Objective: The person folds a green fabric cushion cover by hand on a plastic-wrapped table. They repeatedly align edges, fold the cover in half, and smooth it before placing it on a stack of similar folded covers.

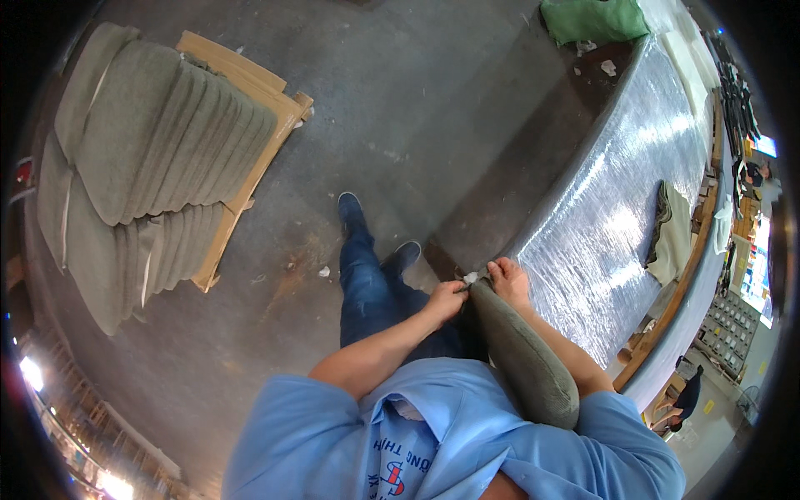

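Note:
A grey-green padded cushion [527, 357] stands on edge against my body, its far end pointing away from me. My left hand [447, 301] is closed in a pinch at the left of that far end. On the other side, my right hand [509, 282] grips the cushion's far edge with bent fingers. A small tuft of white stuffing [470, 277] shows between the two hands. What lies right under the fingertips is partly hidden.
A table wrapped in shiny clear film [612, 217] runs along my right, with a folded grey-green cloth [672, 233] on it. Stacked grey-green cushions [171, 133] stand on cardboard [242, 75] at the left. A green bag [593, 21] lies beyond. Two people are at the far right.

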### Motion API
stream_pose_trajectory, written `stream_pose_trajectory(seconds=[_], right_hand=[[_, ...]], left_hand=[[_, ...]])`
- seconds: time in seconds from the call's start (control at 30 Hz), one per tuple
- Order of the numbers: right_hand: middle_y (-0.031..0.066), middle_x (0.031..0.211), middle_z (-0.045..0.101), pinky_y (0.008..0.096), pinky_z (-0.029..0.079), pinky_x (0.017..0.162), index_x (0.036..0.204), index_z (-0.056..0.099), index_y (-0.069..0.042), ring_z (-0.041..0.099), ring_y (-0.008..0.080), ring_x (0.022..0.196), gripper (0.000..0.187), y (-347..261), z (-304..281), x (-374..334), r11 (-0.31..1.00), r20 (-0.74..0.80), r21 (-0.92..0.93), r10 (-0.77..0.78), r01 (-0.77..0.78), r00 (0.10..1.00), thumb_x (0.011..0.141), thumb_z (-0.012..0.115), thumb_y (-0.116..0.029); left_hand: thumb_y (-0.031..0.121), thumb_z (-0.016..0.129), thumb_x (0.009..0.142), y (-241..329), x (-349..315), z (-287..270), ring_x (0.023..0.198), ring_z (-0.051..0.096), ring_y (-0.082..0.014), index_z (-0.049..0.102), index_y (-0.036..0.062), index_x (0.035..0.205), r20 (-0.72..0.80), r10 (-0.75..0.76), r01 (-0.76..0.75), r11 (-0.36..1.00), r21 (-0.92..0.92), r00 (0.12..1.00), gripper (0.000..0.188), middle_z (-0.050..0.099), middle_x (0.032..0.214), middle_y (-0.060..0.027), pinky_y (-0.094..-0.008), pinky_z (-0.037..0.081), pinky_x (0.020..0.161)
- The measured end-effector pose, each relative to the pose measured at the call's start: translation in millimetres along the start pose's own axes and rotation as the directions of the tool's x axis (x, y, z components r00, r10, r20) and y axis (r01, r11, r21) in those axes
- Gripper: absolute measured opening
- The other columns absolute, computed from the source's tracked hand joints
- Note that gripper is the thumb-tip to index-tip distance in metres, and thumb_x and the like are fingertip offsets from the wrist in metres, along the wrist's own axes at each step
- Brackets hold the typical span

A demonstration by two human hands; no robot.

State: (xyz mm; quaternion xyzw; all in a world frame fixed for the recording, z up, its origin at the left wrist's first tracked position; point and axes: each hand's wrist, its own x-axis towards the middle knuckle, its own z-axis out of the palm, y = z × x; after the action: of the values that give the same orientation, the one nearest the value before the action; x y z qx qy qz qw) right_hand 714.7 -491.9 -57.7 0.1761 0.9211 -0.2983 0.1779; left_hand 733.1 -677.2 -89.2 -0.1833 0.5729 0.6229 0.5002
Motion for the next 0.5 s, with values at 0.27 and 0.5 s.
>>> stream_pose_trajectory(seconds=[0.27, 0.5], right_hand=[[0.0234, 0.098, 0.072, 0.0458, 0.053, 0.081, 0.101, 0.071, 0.000, 0.069, 0.0392, 0.095, 0.030, -12, 9, 19, 0.977, 0.290, 0.023, 0.197, -0.212, 0.936, 0.100, 0.065, -0.030], [0.0270, 0.117, 0.071, 0.0483, 0.052, 0.099, 0.115, 0.075, -0.001, 0.068, 0.0430, 0.113, 0.050, -16, 48, 53, 0.920, 0.507, -0.393, 0.208, 0.009, 0.837, 0.099, 0.059, -0.045]], left_hand=[[0.019, 0.065, 0.101, -31, -2, -9, 0.087, 0.063, -0.0139, 0.070, 0.0102, 0.107, -0.046, -0.216, 0.153, 0.810, -0.566, 0.975, 0.012, 0.069, 0.097, -0.0017, -0.0344, 0.050, 0.075], [0.016, 0.053, 0.108, -37, 50, 37, 0.095, 0.061, -0.0181, 0.068, 0.0090, 0.107, -0.469, -0.252, -0.050, 0.839, -0.542, 0.846, 0.017, 0.068, 0.103, -0.0063, -0.0371, 0.050, 0.086]])
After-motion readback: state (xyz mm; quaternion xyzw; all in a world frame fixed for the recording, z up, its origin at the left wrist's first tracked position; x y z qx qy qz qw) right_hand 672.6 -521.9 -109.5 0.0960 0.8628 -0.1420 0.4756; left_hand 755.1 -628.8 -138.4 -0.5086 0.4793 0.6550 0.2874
